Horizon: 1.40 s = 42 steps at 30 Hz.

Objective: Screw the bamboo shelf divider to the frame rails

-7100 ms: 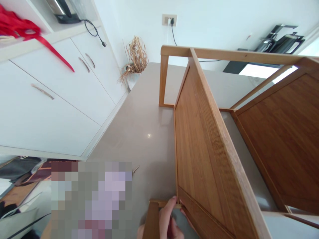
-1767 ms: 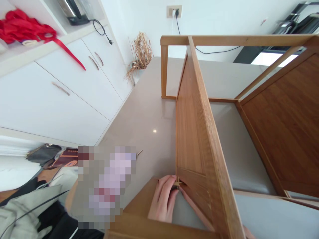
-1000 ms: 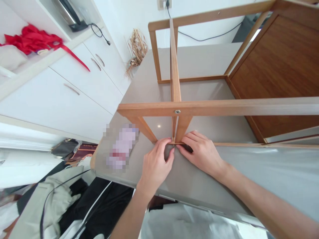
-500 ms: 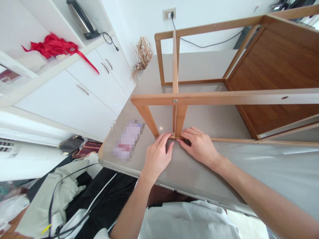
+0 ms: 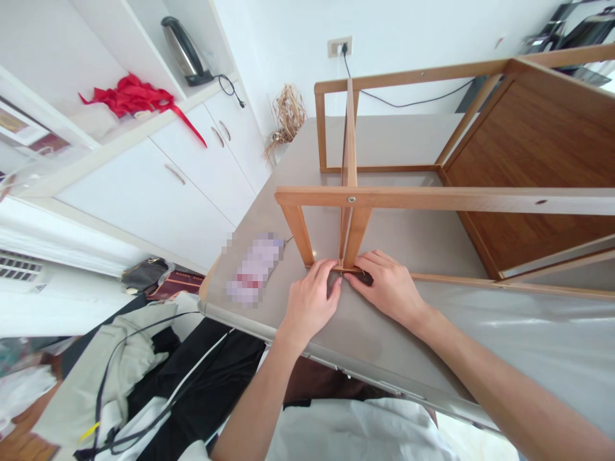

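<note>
A wooden frame (image 5: 432, 197), like an open rack or small furniture body, lies on the grey-topped table (image 5: 384, 346). At the foot of its upright crosspiece (image 5: 350, 141), my two hands meet on the lower rail (image 5: 451, 280). My left hand (image 5: 311, 304) is closed there, fingertips on the rail and thumb in front. From the other side, my right hand (image 5: 391, 288) curls its fingers over the same rail, thumb tip beside the joint. Something small and thin, perhaps a screw, shows between the thumbs; it is too small to tell. A metal bolt head (image 5: 351, 199) sits in the upper rail.
A blurred-out pale packet (image 5: 254, 269) lies on the table to the left. A brown panel (image 5: 542, 160) closes the frame's right part. White cabinets (image 5: 192, 173) hold an electric kettle (image 5: 185, 51) and red ribbon (image 5: 134, 96). Clothes and cables (image 5: 129, 358) are piled below left.
The view has shifted, so the scene sits a little lower and further right. Both hands stay at the same joint, with only slight finger movement.
</note>
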Tool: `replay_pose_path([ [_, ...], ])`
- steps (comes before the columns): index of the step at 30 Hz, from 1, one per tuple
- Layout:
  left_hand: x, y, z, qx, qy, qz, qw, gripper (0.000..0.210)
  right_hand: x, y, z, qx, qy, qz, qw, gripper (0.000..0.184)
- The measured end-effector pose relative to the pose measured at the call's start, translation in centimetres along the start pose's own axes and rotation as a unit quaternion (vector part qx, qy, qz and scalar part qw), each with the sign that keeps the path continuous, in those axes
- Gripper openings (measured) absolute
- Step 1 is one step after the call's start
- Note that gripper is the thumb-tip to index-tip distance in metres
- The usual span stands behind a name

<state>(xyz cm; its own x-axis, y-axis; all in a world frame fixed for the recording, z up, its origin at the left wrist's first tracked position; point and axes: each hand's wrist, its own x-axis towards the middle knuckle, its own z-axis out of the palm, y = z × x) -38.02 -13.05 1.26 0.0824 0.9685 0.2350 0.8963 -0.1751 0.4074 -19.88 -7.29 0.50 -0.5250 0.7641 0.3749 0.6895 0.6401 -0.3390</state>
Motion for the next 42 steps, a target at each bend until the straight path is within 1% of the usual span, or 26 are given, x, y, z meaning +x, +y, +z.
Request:
replay_pose_path([
  [5,-0.02,-0.04,0.05,-0.004,-0.001,0.000,1.000,0.027,0.10,-0.12,0.14,0.002,0.018,0.007,1.000,0.016],
  [10,-0.01,-0.09,0.00,0.001,-0.008,0.001,1.000,0.027,0.01,-0.05,0.28,0.004,0.014,0.008,1.000,0.017],
  [15,-0.01,-0.18,0.04,0.012,-0.008,0.004,1.000,0.026,-0.10,-0.04,-0.28,0.024,-0.004,0.012,1.000,0.010],
  [19,0.08,-0.21,0.01,0.027,-0.017,0.013,0.999,0.028,-0.18,-0.04,-0.66,0.046,-0.006,0.001,0.999,0.010],
  [27,0.01,-0.12,0.11,0.045,-0.019,0.018,0.999,0.029,-0.25,0.04,-0.27,0.029,-0.007,0.001,1.000,0.008],
  [30,0.00,-0.09,0.07,0.041,-0.015,0.017,0.999,0.028,-0.24,-0.06,-0.29,0.026,0.002,0.000,1.000,0.007],
  [37,0.05,-0.19,-0.02,0.028,-0.015,0.014,0.999,0.029,-0.02,-0.10,-0.05,0.018,0.016,0.000,1.000,0.015],
  [42,0.07,-0.21,0.00,0.026,-0.014,0.014,0.999,0.029,-0.01,0.02,0.07,0.013,0.019,-0.006,1.000,0.016],
])
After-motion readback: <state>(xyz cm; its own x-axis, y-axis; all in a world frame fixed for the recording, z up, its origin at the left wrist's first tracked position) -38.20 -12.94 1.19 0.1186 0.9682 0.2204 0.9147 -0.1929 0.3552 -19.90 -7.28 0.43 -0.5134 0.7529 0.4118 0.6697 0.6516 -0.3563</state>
